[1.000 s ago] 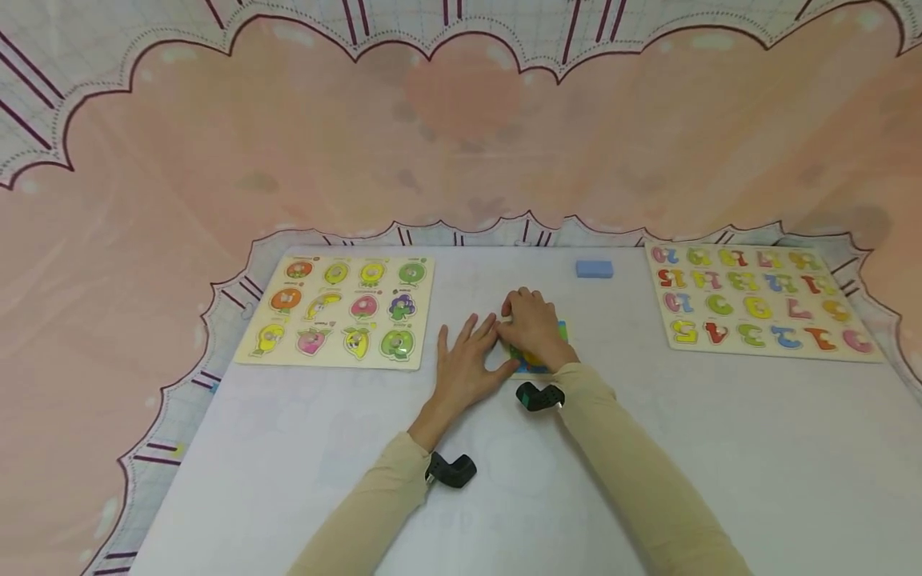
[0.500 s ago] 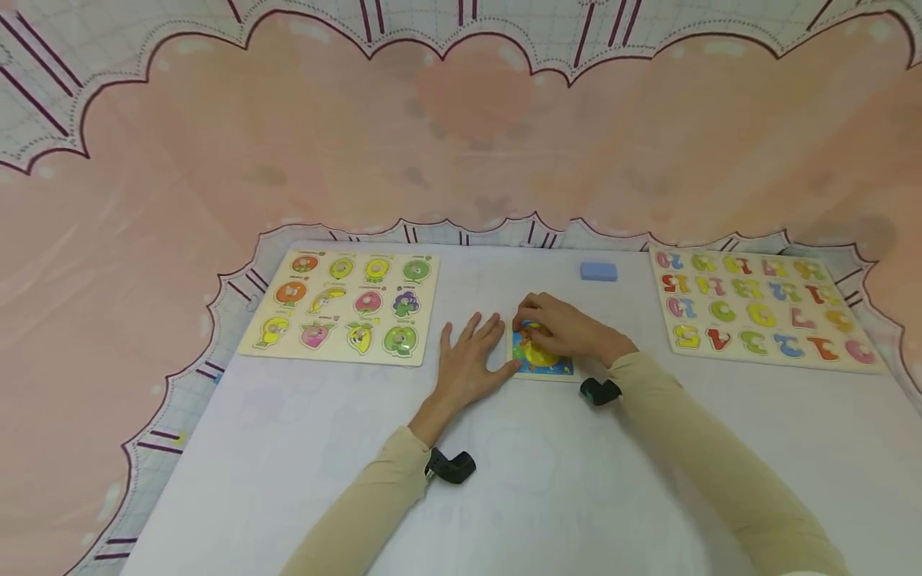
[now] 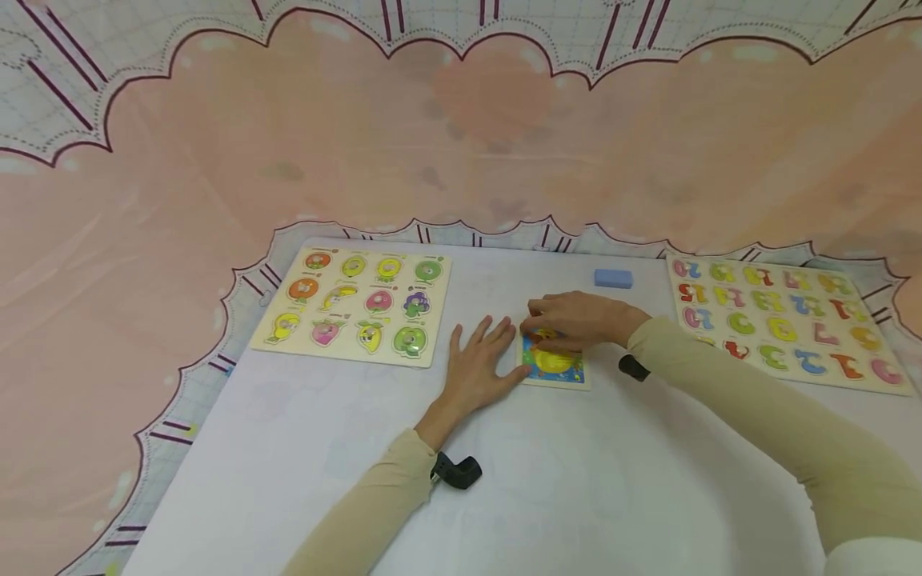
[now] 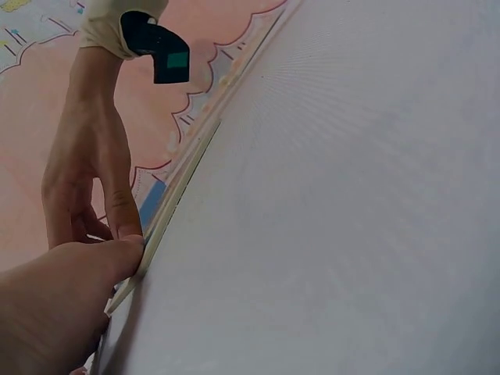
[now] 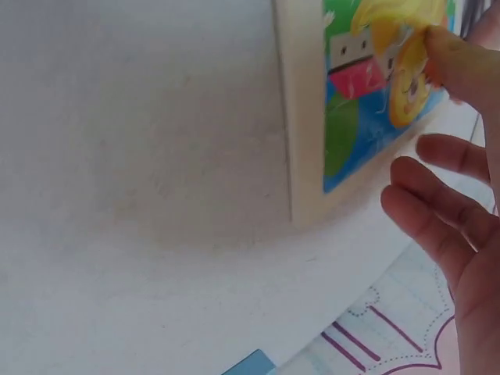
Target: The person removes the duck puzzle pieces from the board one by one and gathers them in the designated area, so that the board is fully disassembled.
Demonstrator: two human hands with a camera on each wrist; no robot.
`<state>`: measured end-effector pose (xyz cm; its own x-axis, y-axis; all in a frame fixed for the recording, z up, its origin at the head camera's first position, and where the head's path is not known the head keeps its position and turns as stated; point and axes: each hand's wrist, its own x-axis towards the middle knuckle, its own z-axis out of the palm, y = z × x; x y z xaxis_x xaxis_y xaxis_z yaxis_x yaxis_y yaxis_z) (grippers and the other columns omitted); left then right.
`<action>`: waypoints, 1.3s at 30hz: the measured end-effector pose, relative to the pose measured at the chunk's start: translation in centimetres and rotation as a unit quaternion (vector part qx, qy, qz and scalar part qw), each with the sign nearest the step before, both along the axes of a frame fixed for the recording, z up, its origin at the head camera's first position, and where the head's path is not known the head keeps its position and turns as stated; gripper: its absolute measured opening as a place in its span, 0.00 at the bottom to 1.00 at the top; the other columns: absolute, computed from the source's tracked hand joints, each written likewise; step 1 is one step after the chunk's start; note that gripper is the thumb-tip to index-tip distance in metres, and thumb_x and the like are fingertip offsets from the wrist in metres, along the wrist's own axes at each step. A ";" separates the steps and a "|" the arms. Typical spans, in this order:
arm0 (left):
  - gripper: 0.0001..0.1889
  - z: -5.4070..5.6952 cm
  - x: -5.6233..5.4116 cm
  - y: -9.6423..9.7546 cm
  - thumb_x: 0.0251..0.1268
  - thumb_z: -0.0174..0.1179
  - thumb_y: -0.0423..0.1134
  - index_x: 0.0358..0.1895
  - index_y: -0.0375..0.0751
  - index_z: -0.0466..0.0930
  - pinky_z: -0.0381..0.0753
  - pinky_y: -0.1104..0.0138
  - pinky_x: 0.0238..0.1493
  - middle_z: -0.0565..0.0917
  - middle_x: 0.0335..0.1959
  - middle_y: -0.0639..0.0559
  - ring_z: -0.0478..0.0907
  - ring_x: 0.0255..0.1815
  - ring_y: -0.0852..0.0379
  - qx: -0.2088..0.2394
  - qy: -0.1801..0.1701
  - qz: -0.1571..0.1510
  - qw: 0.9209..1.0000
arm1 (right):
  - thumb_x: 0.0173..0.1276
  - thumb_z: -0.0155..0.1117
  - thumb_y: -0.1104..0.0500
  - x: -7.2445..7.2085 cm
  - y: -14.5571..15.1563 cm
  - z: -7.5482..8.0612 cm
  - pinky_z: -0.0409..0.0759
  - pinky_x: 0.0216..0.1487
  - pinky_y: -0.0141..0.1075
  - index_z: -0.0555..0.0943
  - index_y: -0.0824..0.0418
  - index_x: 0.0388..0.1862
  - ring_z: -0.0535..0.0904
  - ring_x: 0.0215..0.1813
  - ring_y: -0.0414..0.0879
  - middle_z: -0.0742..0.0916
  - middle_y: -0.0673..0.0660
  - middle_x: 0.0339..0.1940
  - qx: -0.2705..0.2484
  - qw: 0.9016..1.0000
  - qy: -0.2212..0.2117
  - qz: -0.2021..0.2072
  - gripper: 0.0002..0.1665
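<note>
A small square picture puzzle (image 3: 556, 376), blue and green with a yellow figure and a pale wooden border, lies on the white table. My left hand (image 3: 475, 370) is flat beside it with fingers spread, the thumb tip at the puzzle's left edge. Over the puzzle's far part, my right hand (image 3: 579, 318) has its thumb and index tip close together on a puzzle piece (image 5: 408, 92). The other fingers of that hand are loosely bent past the border in the right wrist view. The far left corner of the picture is hidden under the right hand.
A fruit puzzle board (image 3: 353, 308) lies to the left, and a number puzzle board (image 3: 788, 324) to the right, partly behind the right sleeve. Near the table's back edge is a blue block (image 3: 613, 278). A patterned cloth (image 3: 490, 152) hangs behind the table.
My right forearm has swung out to the right and the hand has turned sideways, uncovering more of the picture. My left hand stays beside the puzzle. The head view has shifted slightly.
</note>
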<state>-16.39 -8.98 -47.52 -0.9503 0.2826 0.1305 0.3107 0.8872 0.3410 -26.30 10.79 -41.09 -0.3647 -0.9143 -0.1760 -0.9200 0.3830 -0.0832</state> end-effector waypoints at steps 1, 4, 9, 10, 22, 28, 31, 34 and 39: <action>0.38 0.0 0.0 0.1 0.60 0.50 0.67 0.70 0.51 0.62 0.39 0.41 0.71 0.61 0.73 0.58 0.51 0.77 0.52 0.001 0.000 0.001 1.000 | 0.68 0.57 0.44 0.0 0.0 0.1 0.80 0.45 0.37 0.76 0.45 0.56 0.75 0.36 0.42 0.79 0.50 0.42 0.006 1.000 -0.003 0.000 0.19; 0.38 0.1 0.2 0.2 0.60 0.50 0.67 0.70 0.51 0.63 0.39 0.42 0.71 0.61 0.73 0.58 0.51 0.77 0.52 0.001 -0.001 0.003 1.000 | 0.68 0.56 0.43 -0.1 0.1 0.2 0.79 0.43 0.35 0.73 0.44 0.59 0.74 0.31 0.40 0.78 0.48 0.38 0.030 0.999 -0.029 -0.011 0.22; 0.38 0.2 0.4 0.5 0.60 0.50 0.67 0.70 0.52 0.62 0.39 0.41 0.71 0.61 0.73 0.58 0.51 0.77 0.52 0.000 0.002 0.003 1.000 | 0.68 0.54 0.40 -0.2 0.0 0.3 0.78 0.46 0.38 0.71 0.41 0.62 0.74 0.32 0.39 0.79 0.44 0.38 0.051 0.994 -0.086 -0.047 0.24; 0.38 0.2 0.5 0.6 0.60 0.50 0.67 0.70 0.52 0.62 0.40 0.41 0.71 0.61 0.73 0.58 0.51 0.77 0.52 0.001 0.003 0.002 1.000 | 0.68 0.54 0.40 -0.2 0.0 0.4 0.78 0.47 0.40 0.71 0.41 0.63 0.73 0.33 0.39 0.79 0.44 0.38 0.053 0.993 -0.089 -0.050 0.25; 0.38 0.6 0.5 0.7 0.60 0.51 0.66 0.71 0.51 0.60 0.40 0.40 0.71 0.60 0.73 0.58 0.51 0.76 0.51 0.008 0.005 -0.002 1.000 | 0.67 0.54 0.38 -0.6 -0.4 0.3 0.76 0.56 0.51 0.69 0.42 0.61 0.80 0.42 0.46 0.81 0.50 0.51 0.047 0.995 -0.077 -0.040 0.25; 0.38 0.6 0.5 0.6 0.60 0.51 0.66 0.71 0.51 0.61 0.39 0.41 0.71 0.60 0.73 0.58 0.51 0.77 0.51 0.012 0.004 0.001 1.000 | 0.67 0.56 0.39 -0.6 -0.7 -0.2 0.78 0.52 0.46 0.71 0.44 0.58 0.78 0.40 0.45 0.77 0.50 0.49 0.015 0.997 -0.071 -0.040 0.24; 0.38 0.6 0.3 0.5 0.60 0.50 0.66 0.71 0.51 0.61 0.39 0.41 0.71 0.60 0.73 0.58 0.51 0.77 0.51 0.014 0.004 0.002 1.000 | 0.67 0.58 0.43 -0.3 -0.9 -0.2 0.78 0.46 0.40 0.72 0.48 0.54 0.74 0.35 0.40 0.75 0.48 0.42 -0.005 0.997 -0.066 -0.039 0.20; 0.38 0.5 0.3 0.5 0.60 0.50 0.67 0.71 0.51 0.61 0.39 0.41 0.71 0.61 0.73 0.58 0.51 0.77 0.51 0.015 0.003 0.004 1.000 | 0.66 0.60 0.46 0.0 -1.0 -0.4 0.77 0.46 0.37 0.72 0.50 0.53 0.74 0.35 0.40 0.75 0.48 0.41 -0.024 0.994 -0.080 -0.065 0.19; 0.38 0.3 0.3 0.3 0.60 0.51 0.67 0.70 0.50 0.63 0.39 0.41 0.71 0.61 0.73 0.58 0.51 0.77 0.51 0.014 0.002 0.008 1.000 | 0.64 0.62 0.48 0.7 -0.8 -1.0 0.78 0.53 0.39 0.71 0.53 0.56 0.76 0.42 0.42 0.78 0.49 0.46 -0.063 0.981 -0.111 -0.143 0.24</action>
<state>-16.10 -8.69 -47.18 -0.9542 0.2632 0.1426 0.2978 0.8828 0.3634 -25.56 9.96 -42.11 -0.5756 -0.7996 -0.1713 -0.7301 0.5969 -0.3327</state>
